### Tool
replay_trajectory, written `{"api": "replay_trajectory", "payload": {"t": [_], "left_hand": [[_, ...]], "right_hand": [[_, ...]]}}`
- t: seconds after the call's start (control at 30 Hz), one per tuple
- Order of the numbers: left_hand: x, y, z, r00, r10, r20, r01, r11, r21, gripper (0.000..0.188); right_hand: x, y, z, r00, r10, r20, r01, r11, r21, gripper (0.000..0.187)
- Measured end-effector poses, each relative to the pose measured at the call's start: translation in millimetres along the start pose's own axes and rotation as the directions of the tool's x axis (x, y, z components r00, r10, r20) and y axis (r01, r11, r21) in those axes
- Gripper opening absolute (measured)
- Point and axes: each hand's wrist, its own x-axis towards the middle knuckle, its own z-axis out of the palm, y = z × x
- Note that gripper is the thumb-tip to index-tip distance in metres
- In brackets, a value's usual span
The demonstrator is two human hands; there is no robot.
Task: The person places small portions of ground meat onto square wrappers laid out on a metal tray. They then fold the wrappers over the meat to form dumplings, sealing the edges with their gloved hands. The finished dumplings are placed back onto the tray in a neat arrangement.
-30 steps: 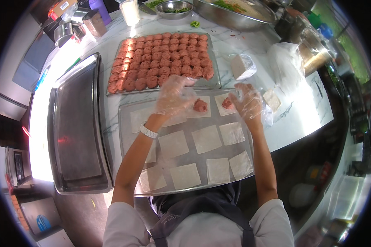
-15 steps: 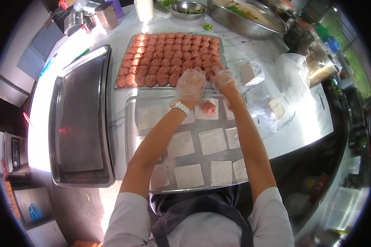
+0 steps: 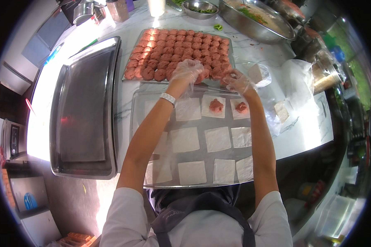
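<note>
A metal tray (image 3: 125, 79) carries close rows of raw minced-meat balls (image 3: 169, 51). At its front edge, my left hand (image 3: 188, 71) in a clear plastic glove is closed around a meatball (image 3: 202, 75). My right hand (image 3: 240, 82), gloved too, has its fingers curled by the tray's front right corner; what lies between them is hidden. Below my hands is a second tray (image 3: 196, 152) with square white dough wrappers (image 3: 184, 139) laid out on it. Two wrappers in the far row bear lumps of meat (image 3: 216, 106). My left forearm covers some of the wrappers.
Stacked bare trays (image 3: 84, 111) stand at the left. Right of my hands are a white block (image 3: 259, 75) in plastic, a plastic bag (image 3: 299, 82) and a wrapper stack (image 3: 281, 111). Behind are a small bowl (image 3: 200, 15) of greens and a large metal basin (image 3: 276, 35).
My hands have drawn apart, the right one moving rightward. The view has shifted slightly. A second lump of meat, partly covered before by my right arm, shows fully on its wrapper.
</note>
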Motion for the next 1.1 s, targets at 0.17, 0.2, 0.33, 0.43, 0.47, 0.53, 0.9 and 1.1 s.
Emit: {"api": "replay_trajectory", "payload": {"t": [0.17, 0.2, 0.33, 0.43, 0.47, 0.53, 0.9, 1.1], "left_hand": [[12, -14, -39, 0.963, -0.009, 0.270, 0.232, 0.539, -0.810, 0.023], [11, -20, -51, 0.949, 0.020, 0.316, 0.275, 0.446, -0.852, 0.024], [-55, -18, -83, 0.970, 0.107, 0.219, 0.131, 0.528, -0.839, 0.029], [-94, -18, -100, 0.994, -0.070, 0.087, 0.109, 0.760, -0.640, 0.025], [-102, -23, -103, 0.994, -0.078, 0.080, 0.109, 0.826, -0.553, 0.025], [-114, -34, -110, 0.994, -0.094, 0.060, 0.109, 0.924, -0.366, 0.024], [-130, -43, -114, 0.987, 0.064, -0.148, 0.049, 0.755, 0.654, 0.038], [-134, -21, -109, 0.827, 0.470, -0.310, -0.232, 0.786, 0.573, 0.034]], "right_hand": [[-28, -37, 28, 0.969, -0.128, 0.212, 0.119, 0.991, 0.056, 0.027], [-37, -43, 40, 0.957, -0.118, 0.263, 0.124, 0.992, -0.006, 0.026], [-49, -30, 72, 0.902, -0.205, 0.379, 0.323, 0.904, -0.281, 0.023], [-58, -21, 103, 0.880, -0.247, 0.407, 0.410, 0.827, -0.385, 0.019], [-59, -17, 107, 0.873, -0.277, 0.401, 0.454, 0.762, -0.462, 0.019], [-63, -11, 117, 0.852, -0.336, 0.402, 0.522, 0.605, -0.600, 0.020], [-80, -6, 130, 0.933, -0.256, 0.254, 0.349, 0.458, -0.818, 0.049], [-64, -21, 100, 0.910, -0.325, 0.258, 0.406, 0.564, -0.719, 0.049]]}}
